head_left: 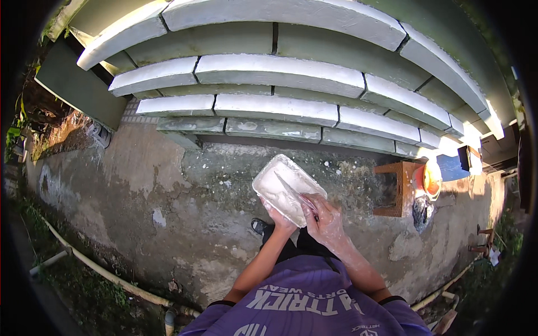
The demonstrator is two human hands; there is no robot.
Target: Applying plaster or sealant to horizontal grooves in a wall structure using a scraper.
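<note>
A white rectangular tub [259, 185], partly filled with white paste [277, 187], is held out in front of my body. My left hand [278, 218] grips its near left side from below, with paste smeared on the fingers. Wrapped around the handle of a putty knife [289, 189], my right hand [327, 223] is at the tub's near right corner. The knife's thin blade slants up and left across the tub, over or in the paste; its exact contact cannot be told. White residue covers my right hand and wrist.
Stepped white ledges [269, 109] with dark joints run across the wall ahead. At right, a brown plastic stool [404, 185] stands beside an orange container [430, 178] and a dark plastic bag [422, 213]. Pale pipes [120, 283] edge the stained concrete ground [196, 241] behind me.
</note>
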